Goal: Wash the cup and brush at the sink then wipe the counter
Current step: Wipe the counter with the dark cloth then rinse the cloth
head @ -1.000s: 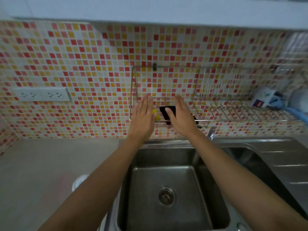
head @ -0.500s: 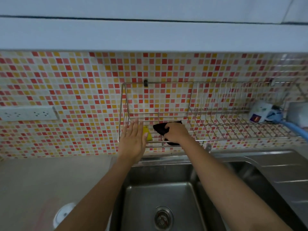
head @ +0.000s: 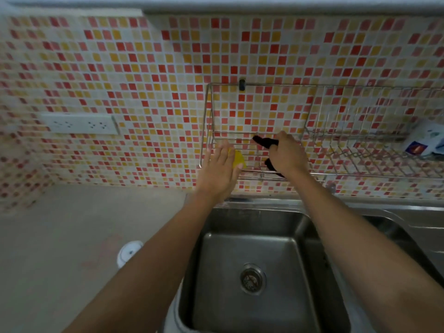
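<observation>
Right hand point(head: 287, 156) closed on black cloth point(head: 264, 141) in wire rack point(head: 312, 174) above sink point(head: 252, 239), probably for wiping; left hand point(head: 219, 170) open, fingers on yellow sponge point(head: 238, 159).

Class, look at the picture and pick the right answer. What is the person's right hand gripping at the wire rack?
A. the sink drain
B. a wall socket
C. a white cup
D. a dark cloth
D: the right hand is closed around a dark cloth at the wire rack, with the cloth's ends sticking out above and below the fist.
</observation>
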